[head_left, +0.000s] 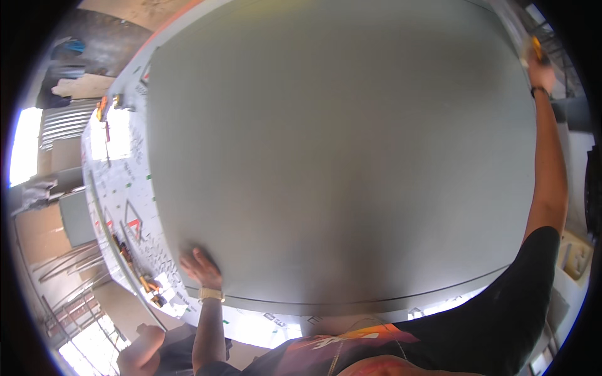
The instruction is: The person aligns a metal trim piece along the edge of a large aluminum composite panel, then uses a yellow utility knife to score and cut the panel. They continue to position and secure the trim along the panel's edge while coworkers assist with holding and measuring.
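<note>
A large grey sheet (338, 156) lies in front of me, over a white printed sheet (135, 207) that shows along its left side and near edge. My left hand (202, 268) rests flat with fingers spread on the grey sheet's near left corner. Stretched far out, my right hand (540, 74) is at the far right edge, closed around a yellow-and-black tool (537, 49). That tool is blurred and partly hidden by the fingers, so its exact kind is unclear. A pale, blurred strip (511, 25) runs along the edge just beyond it.
Orange-handled tools (101, 109) and more yellow-handled tools (148, 285) lie on the white sheet at the left. Cardboard (41, 235) and metal rods (69, 260) are beyond it. Part of another person (143, 351) shows at lower left. A cream tray (574, 257) sits at the right.
</note>
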The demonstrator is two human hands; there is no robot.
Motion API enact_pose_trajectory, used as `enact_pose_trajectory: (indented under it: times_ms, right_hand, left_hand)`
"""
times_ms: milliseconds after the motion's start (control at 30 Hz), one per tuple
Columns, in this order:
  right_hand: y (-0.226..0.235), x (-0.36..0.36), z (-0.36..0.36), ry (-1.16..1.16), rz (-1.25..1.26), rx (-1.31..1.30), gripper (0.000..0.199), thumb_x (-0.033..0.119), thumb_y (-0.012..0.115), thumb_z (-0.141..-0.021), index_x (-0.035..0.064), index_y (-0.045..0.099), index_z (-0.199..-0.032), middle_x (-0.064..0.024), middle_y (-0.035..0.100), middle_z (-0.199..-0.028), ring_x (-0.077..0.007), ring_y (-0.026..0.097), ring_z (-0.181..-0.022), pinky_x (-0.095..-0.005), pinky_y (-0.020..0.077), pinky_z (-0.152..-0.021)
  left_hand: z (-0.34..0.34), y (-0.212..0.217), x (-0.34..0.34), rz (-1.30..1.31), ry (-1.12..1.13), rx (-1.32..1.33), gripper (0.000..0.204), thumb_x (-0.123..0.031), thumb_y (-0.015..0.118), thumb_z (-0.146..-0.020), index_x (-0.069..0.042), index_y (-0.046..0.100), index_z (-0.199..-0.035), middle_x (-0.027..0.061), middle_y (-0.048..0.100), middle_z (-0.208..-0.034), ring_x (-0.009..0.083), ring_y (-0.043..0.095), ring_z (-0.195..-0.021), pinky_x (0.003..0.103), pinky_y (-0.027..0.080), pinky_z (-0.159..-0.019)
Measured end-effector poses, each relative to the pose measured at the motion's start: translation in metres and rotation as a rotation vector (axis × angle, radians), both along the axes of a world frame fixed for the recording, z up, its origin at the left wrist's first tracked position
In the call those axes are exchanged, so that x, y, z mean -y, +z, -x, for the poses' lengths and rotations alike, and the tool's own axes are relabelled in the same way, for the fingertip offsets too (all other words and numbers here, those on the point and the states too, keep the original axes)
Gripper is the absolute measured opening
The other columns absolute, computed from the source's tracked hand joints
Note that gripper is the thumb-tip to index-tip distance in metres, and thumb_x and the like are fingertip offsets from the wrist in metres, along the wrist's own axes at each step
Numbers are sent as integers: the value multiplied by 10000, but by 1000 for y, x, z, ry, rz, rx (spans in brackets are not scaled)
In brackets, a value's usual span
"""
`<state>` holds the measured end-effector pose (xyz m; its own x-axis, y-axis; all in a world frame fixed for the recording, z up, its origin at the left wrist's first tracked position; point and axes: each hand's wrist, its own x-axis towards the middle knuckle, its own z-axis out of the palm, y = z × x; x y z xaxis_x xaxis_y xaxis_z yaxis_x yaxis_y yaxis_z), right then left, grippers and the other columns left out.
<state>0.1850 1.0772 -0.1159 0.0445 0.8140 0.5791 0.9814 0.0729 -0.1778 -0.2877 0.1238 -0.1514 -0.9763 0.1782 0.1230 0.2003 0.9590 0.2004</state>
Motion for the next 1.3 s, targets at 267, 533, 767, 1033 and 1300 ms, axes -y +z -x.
enact_pose_trajectory:
  times_ms: [267, 533, 767, 1033, 1300]
  right_hand:
    - [60, 295, 540, 1392, 373, -851, 300, 279, 742, -947, -8, 705, -1027, -152, 766, -953, -272, 740, -865, -403, 566, -749]
    - [13, 419, 723, 1270, 467, -887, 316, 280, 702, -920, 30, 715, -1113, -261, 734, -1059, -419, 698, -1062, -502, 557, -918]
    - [-2, 230, 577, 762, 308, -653, 350, 275, 702, -889, 3, 726, -1107, -283, 726, -1099, -426, 698, -1077, -490, 570, -929]
    - [-34, -50, 223, 300, 118, -241, 439, 392, 672, -912, 31, 698, -1161, -277, 704, -1123, -422, 702, -1059, -509, 563, -902]
    - [-13, -89, -95, 20, -84, -14, 646, 648, 593, -919, 69, 757, -1155, -177, 779, -1015, -384, 738, -1008, -477, 582, -862]
  left_hand:
    - [2, 4, 0, -59, -69, -37, 758, -610, 328, -1076, -44, 361, -1579, 263, 437, -1490, 455, 435, -1376, 601, 325, -1130]
    - [7, -1, 15, -106, -117, -63, 766, -611, 338, -1074, -13, 390, -1551, 258, 456, -1476, 458, 451, -1365, 593, 357, -1114]
    - [8, -5, 14, -101, -111, -53, 801, -633, 361, -1059, -9, 377, -1560, 261, 435, -1500, 458, 415, -1402, 598, 336, -1155]
    - [13, -2, 9, -53, -15, 31, 913, -733, 293, -1030, -22, 305, -1604, 249, 319, -1601, 425, 315, -1487, 587, 297, -1211]
    - [7, -2, 3, -64, 29, 78, 969, -813, 270, -981, -85, 298, -1619, 246, 334, -1585, 431, 300, -1496, 624, 311, -1181]
